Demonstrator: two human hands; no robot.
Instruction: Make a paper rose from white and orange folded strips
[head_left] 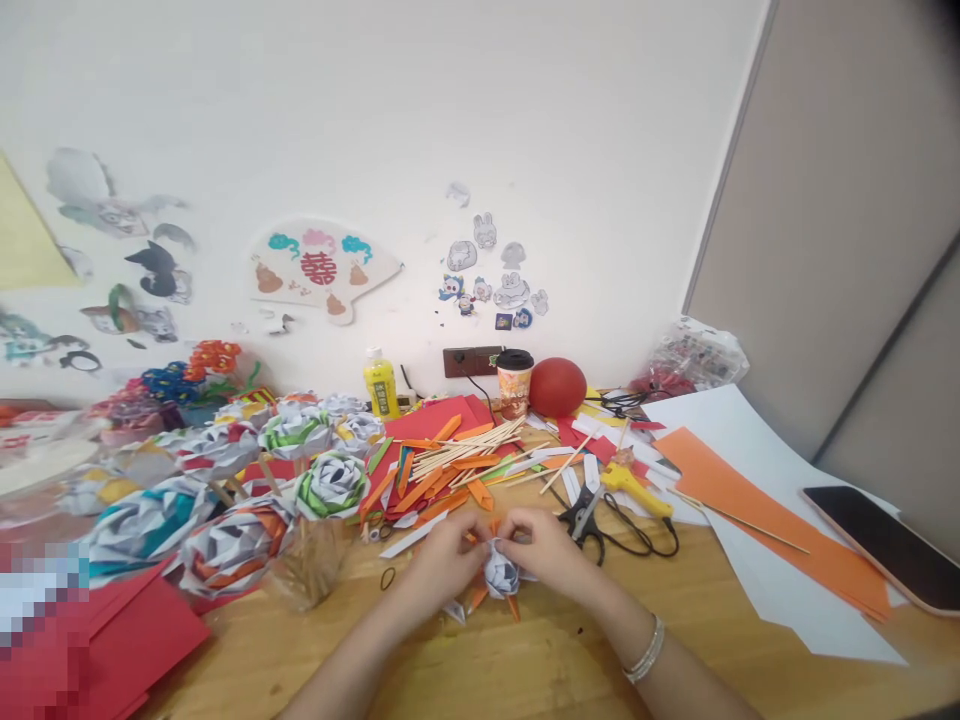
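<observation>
Pinching a paper flower (pixel 501 572) between both hands, a person is sitting at a crowded wooden table (pixel 525 670). The left hand (pixel 442 555) and the right hand (pixel 551 550) are meeting over the flower, fingers curled and closing on its upper petals from either side. The flower itself is sitting just below the fingertips, touching or nearly touching the table, with orange points sticking out beneath it. This is looking like the shaping stage, with petals being folded or tucked into place. A further tuck would be calling for a light, steady pinch from one hand while the other is working a single edge, so the paper is not crushed. Just beyond the right fingers, black scissors (pixel 589 515) are lying, with a yellow glue gun (pixel 634 490) a little farther out. Beyond both sets of fingers, orange strips and wooden sticks (pixel 465 450) are lying in a loose heap. Left of the left fingers, a small black loop (pixel 387 578) and a clear cup (pixel 307 570) are standing near, with finished paper roses (pixel 330 483) crowding behind them. Open room is lying only on the bare wood nearer the body than the fingers. Far right of the fingers, a phone (pixel 885 545) is resting close to the table's edge.
</observation>
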